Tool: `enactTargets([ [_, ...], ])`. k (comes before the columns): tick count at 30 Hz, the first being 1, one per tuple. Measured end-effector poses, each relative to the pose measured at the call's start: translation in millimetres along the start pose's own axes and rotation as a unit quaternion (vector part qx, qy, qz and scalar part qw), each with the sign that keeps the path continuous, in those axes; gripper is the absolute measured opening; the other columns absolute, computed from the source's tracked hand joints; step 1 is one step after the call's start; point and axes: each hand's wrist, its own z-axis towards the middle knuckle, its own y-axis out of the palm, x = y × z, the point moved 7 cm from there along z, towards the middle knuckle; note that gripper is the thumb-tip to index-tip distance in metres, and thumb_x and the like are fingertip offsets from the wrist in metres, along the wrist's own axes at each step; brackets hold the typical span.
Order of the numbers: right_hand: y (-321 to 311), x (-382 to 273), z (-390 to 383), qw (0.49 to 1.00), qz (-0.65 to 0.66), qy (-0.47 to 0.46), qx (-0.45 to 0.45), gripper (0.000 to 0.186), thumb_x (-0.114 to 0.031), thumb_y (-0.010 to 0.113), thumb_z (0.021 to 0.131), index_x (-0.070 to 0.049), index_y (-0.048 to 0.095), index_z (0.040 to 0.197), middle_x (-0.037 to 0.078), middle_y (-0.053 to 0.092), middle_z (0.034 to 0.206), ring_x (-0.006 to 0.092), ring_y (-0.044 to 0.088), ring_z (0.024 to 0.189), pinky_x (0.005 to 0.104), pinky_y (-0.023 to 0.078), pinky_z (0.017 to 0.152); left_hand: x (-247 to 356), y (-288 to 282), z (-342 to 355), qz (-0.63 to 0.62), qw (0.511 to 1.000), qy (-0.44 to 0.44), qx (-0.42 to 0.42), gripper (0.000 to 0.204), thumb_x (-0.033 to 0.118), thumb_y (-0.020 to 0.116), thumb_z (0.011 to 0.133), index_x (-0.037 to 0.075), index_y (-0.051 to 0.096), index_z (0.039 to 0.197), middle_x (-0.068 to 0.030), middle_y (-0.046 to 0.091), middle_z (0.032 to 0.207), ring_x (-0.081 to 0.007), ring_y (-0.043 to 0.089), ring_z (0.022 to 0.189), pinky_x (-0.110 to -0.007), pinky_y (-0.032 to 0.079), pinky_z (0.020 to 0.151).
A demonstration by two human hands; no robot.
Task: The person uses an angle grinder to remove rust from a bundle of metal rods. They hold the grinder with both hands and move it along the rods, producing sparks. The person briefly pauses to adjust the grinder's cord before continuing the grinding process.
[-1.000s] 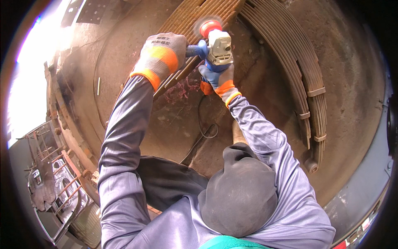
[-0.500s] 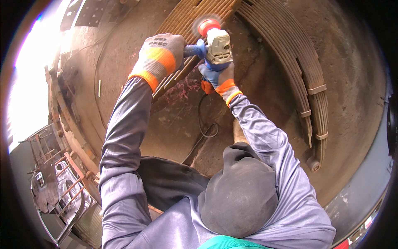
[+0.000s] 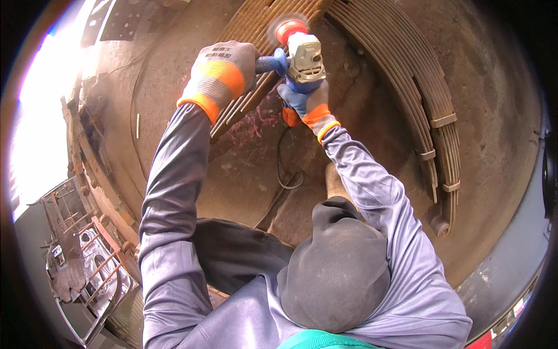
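Observation:
An angle grinder [image 3: 305, 57] with a white head, blue body and red cup wheel [image 3: 289, 30], blurred as if spinning, is over a stack of rusty leaf springs [image 3: 261, 23]. My gloved left hand [image 3: 221, 75] grips its blue side handle. My gloved right hand [image 3: 308, 102] is closed on the grinder body just behind the head, above an orange part at its rear. Whether the wheel touches the steel is hard to tell.
More curved leaf springs with clamps [image 3: 401, 75] lie to the right. A black cord [image 3: 279, 174] runs across the dirty floor [image 3: 244, 180]. Metal racks and parts [image 3: 99, 262] stand at lower left, with a bright opening above them. A grey edge curves at far right.
The grinder and both my hands have shifted slightly up and to the left in the picture. The grip on the tool looks the same.

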Motion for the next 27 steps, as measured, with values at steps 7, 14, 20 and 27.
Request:
enactTargets([
  [7, -3.0, 1.5, 0.5, 1.000, 0.014, 0.021, 0.011, 0.045, -0.013, 0.092, 0.070, -0.005, 0.071, 0.108, 0.001, 0.075, 0.096, 0.0130, 0.073, 0.086, 0.0320, 0.061, 0.081, 1.9, -1.3, 5.7, 0.011, 1.000, 0.011, -0.001, 0.021, 0.022, 0.068, 0.097, 0.014, 0.080, 0.112, -0.0155, 0.079, 0.104, -0.0342, 0.076, 0.098, -0.046, 0.059, 0.086],
  [14, -5.9, 1.0, 3.1, 0.998, 0.038, 0.054, -0.014, 0.048, -0.013, 0.089, 0.073, -0.005, 0.072, 0.117, 0.002, 0.074, 0.109, 0.0146, 0.070, 0.096, 0.0324, 0.058, 0.086, 5.1, -7.2, 6.5, 0.008, 1.000, 0.026, 0.006, 0.022, 0.024, 0.068, 0.096, 0.015, 0.080, 0.112, -0.0158, 0.078, 0.105, -0.0348, 0.076, 0.098, -0.046, 0.059, 0.086],
  [20, -4.5, -4.7, 10.1, 1.000, -0.009, 0.017, -0.006, 0.042, -0.009, 0.090, 0.070, -0.005, 0.071, 0.107, 0.001, 0.075, 0.096, 0.0121, 0.072, 0.084, 0.0317, 0.060, 0.079, 1.1, -4.2, 9.6, 0.008, 1.000, 0.009, 0.004, 0.021, 0.022, 0.068, 0.095, 0.016, 0.080, 0.111, -0.0147, 0.079, 0.104, -0.0344, 0.076, 0.099, -0.046, 0.059, 0.087],
  [27, 7.2, -5.3, -19.9, 0.998, 0.020, 0.064, -0.009, 0.045, -0.011, 0.088, 0.071, -0.004, 0.070, 0.112, 0.002, 0.075, 0.104, 0.0134, 0.072, 0.092, 0.0321, 0.059, 0.085, -6.2, 3.9, -10.7, 0.002, 1.000, 0.010, -0.012, 0.022, 0.022, 0.067, 0.096, 0.018, 0.080, 0.113, -0.0150, 0.078, 0.105, -0.0344, 0.075, 0.100, -0.046, 0.058, 0.088],
])
